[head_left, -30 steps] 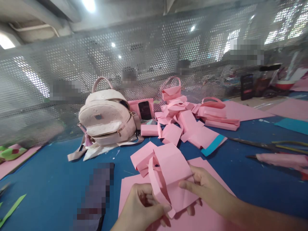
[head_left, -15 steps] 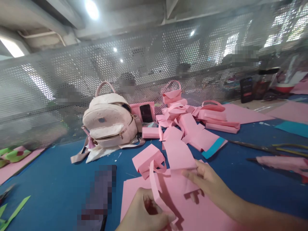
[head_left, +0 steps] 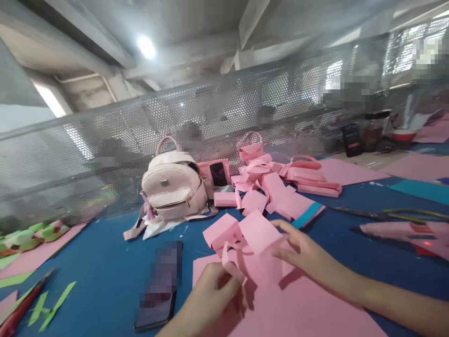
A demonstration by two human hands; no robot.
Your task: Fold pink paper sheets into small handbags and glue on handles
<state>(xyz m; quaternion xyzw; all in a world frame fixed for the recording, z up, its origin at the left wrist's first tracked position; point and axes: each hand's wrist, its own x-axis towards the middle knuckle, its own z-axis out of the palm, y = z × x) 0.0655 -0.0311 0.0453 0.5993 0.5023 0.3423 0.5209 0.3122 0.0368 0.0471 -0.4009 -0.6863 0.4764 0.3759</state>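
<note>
My left hand point(head_left: 213, 292) pinches a narrow pink paper strip point(head_left: 232, 267) between thumb and fingers, one end standing up. To its right, my right hand point(head_left: 305, 252) grips a folded pink paper piece point(head_left: 261, 231) at its right side, thumb low and index finger along the upper edge. Both hands are above flat pink paper sheets point(head_left: 298, 309). Just behind the strip lies a small folded pink paper box point(head_left: 221, 231) with a curled strip by it. Whether the strip joins the held piece I cannot tell.
A phone point(head_left: 159, 290) lies left of my hands, scissors point(head_left: 28, 299) and green strips point(head_left: 58, 306) beyond it. Behind are a cream backpack point(head_left: 175, 187) and a heap of pink paper pieces point(head_left: 273, 187). At right lie a pink glue gun point(head_left: 403, 231) and other scissors point(head_left: 365, 213).
My left hand has drawn the strip slightly up and away from me. My right hand has tilted the folded paper piece and its fingers have shifted along its edge. The view has also tilted.
</note>
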